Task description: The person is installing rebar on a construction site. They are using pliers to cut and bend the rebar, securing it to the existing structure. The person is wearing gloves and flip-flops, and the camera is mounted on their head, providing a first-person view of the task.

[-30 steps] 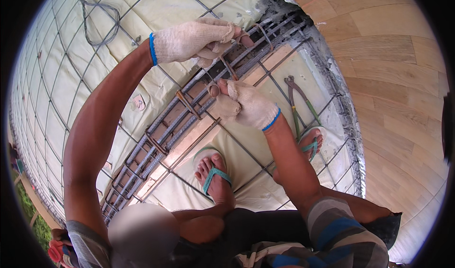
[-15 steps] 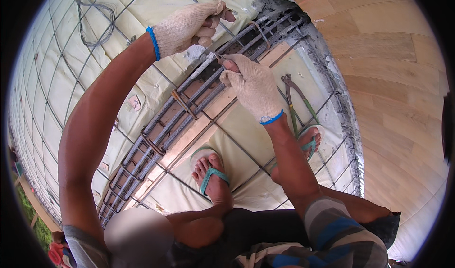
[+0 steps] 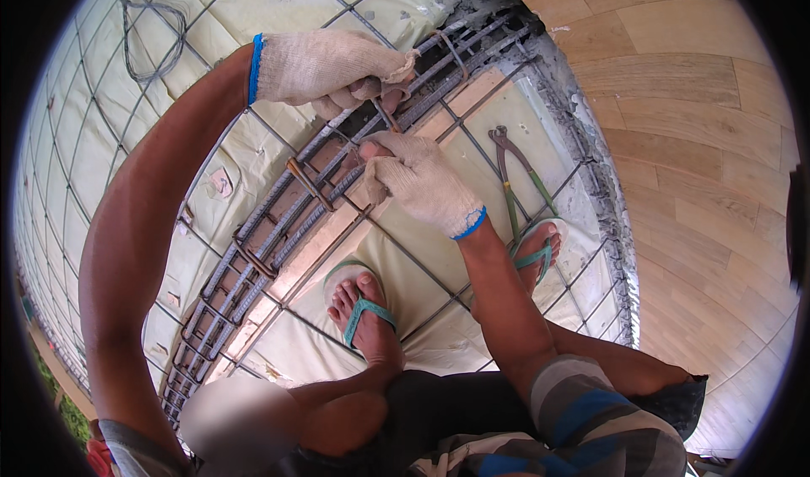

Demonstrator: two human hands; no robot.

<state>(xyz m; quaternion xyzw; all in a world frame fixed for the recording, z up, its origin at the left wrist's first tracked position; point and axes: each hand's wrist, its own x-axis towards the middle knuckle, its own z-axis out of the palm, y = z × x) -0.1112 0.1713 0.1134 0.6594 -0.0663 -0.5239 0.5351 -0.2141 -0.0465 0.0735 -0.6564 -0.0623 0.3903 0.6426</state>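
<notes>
Since a moment ago the left hand (image 3: 325, 68) dropped onto the rebar cage (image 3: 337, 182), pinching tie wire (image 3: 386, 114); the right hand (image 3: 413, 182) grips a bar. Rusty stirrups (image 3: 308, 182) sit placed; this tie looks unfinished. Pliers (image 3: 515, 173) lie unused.

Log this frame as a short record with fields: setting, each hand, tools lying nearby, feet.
setting: long cage of ribbed steel bars with rusty stirrups, lying on a wire mesh grid over pale sheeting, wooden boards at the right
left hand: left hand in a knitted white glove with blue cuff, fingers on the cage bars
right hand: right hand in the same kind of glove, pinching at a bar just below the left hand
tools: green-handled metal pincers lying on the mesh
feet: bare feet in teal flip-flops
</notes>
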